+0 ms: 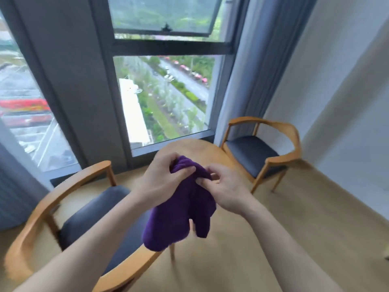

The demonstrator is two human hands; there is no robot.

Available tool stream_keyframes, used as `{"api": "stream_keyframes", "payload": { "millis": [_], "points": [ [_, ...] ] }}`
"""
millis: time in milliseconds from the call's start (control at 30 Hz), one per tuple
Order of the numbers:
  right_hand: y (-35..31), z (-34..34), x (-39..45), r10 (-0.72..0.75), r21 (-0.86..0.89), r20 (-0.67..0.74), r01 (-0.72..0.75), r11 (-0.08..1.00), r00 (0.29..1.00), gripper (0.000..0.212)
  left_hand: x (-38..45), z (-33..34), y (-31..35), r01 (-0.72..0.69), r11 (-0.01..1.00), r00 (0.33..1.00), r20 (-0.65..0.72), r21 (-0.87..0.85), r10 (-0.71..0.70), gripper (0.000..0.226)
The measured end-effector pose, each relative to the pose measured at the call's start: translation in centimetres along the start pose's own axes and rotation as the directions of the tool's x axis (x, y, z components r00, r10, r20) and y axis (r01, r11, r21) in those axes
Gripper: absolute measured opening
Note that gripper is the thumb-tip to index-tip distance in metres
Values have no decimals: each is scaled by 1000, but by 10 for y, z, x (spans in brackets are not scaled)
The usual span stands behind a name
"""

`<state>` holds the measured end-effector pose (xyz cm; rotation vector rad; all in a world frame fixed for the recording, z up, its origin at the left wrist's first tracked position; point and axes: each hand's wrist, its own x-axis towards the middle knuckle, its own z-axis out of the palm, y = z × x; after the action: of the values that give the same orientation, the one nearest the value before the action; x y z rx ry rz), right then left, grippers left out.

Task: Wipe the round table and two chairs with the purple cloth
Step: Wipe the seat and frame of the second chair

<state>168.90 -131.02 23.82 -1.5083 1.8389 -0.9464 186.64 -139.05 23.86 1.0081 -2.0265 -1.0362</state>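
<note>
- Both hands on the purple cloth (185,209), held in air in front of the tabletop (202,150), touching no furniture.
- Left hand (164,182) grips the bunched top; right hand (227,190) pinches a fold at 3 o'clock.
- Cloth looks soft, light, limp: the bottom hangs loose.
- Suggest folding it into a pad and pressing with a flat palm.
- Chairs: one at 8 o'clock (88,209), one at 2 o'clock (259,152).

Bare forearms (88,245) — no sleeves
</note>
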Motion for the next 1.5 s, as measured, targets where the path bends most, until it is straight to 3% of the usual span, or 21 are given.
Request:
{"api": "stream_keyframes", "payload": {
  "millis": [133,300,400,633,900,1167,1267,1367,1500],
  "points": [
    [11,-103,-19,-40,-115,-111,28,993,993,11,39,57,70,-125,992,991,59,19,124,19],
    [59,-193,-18,-33,-69,-243,17,997,969,15,105,127,117,-236,958,967,139,165,214,58],
    [104,-237,-11,14,5,-301,-13,1000,953,19,150,182,129,-315,934,935,224,168,275,56],
    [204,-346,24,175,141,-326,-136,981,929,36,257,318,167,-330,936,848,473,120,238,39],
    [303,-461,72,195,108,-442,-163,981,876,39,354,470,207,-268,963,858,462,26,226,34],
    [443,-594,108,162,-146,-343,-223,964,925,39,418,628,209,-140,984,867,493,107,70,77],
    [481,-622,132,170,-143,-282,-216,966,944,44,437,660,196,-108,984,853,522,140,19,67],
    [511,-632,173,149,-104,-209,-173,979,966,41,455,676,172,-82,976,848,529,202,-38,39],
    [542,-618,242,131,-97,-86,-139,985,988,39,491,678,125,7,961,885,446,276,-135,20]
  ]
}}
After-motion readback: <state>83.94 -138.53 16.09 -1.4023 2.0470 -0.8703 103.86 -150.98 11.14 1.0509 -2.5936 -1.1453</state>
